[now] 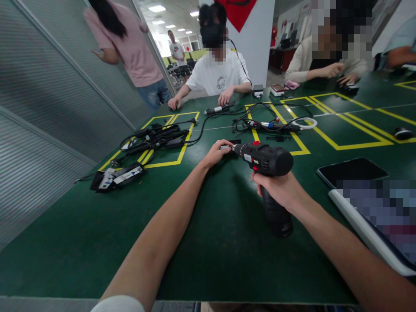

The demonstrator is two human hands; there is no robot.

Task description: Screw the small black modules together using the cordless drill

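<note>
A black cordless drill [264, 157] with red buttons is in my right hand [282, 188], whose fingers wrap round its handle. The drill lies level and its chuck points left. Close to the bit's tip, my left hand [217, 153] has its fingers closed on a small silver-and-black piece [226, 147], partly hidden by the fingers. The frame does not make clear whether the bit touches that piece. Part of a flat black object [235, 142] shows just behind the chuck.
Black cables and adapters [162, 136] lie in a heap at left, near a labelled black block [120, 175]. Pen-like tools with cords [269, 125] lie beyond the drill. A dark tablet [352, 171] and a screen device [377, 225] are at right. People sit across the green table [208, 260].
</note>
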